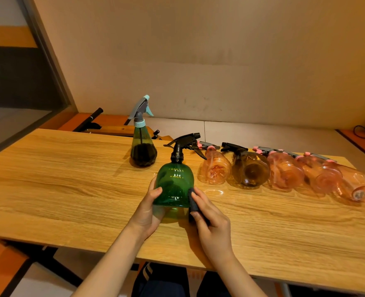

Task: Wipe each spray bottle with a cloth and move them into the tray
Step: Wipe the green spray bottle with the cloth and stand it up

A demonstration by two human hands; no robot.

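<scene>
Our right hand (212, 219) pinches a small folded dark cloth (193, 203) against the right flank of the round translucent green plastic spray bottle with a black trigger head (175, 185), while our left hand (149, 207) curls round its opposite side, steadying it upright on the wooden table (59, 179). We judge the wiping step to be in hand; next, the cloth must travel round the body between our two grips. No tray is in view, and beyond our right hand a row of pink and amber bottles (284, 170) lies waiting.
</scene>
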